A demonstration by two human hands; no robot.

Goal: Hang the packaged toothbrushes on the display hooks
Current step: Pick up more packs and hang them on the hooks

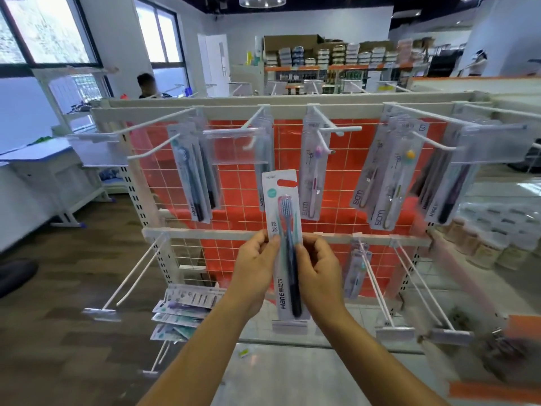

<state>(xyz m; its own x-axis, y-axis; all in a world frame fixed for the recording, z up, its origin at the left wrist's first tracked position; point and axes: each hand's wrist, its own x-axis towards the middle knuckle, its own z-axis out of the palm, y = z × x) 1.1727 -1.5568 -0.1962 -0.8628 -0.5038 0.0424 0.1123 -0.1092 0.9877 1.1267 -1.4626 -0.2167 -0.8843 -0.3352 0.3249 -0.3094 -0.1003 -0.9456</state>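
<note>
Both forearms reach in from the bottom of the view, and the left hand and right hand hold one toothbrush package upright between them. The left fingers are curled round its left edge and the right fingers pinch its right edge, at about the middle of the card. The package is on no hook. Its slotted top stands in front of the red grid panel, just below a clear label holder. Low on the rack, to the left of the hands, lies a loose pile of packages. Long white lower hooks slope down toward the viewer, and one small package hangs at the lower rail. Higher up, the upper hooks stick out from the top rail. They carry hung packages at the left, the centre and the right. Beyond the rack, a blue-edged table stands at the left below the windows. A person is behind the rack, and stocked shelves line the far wall.
</note>
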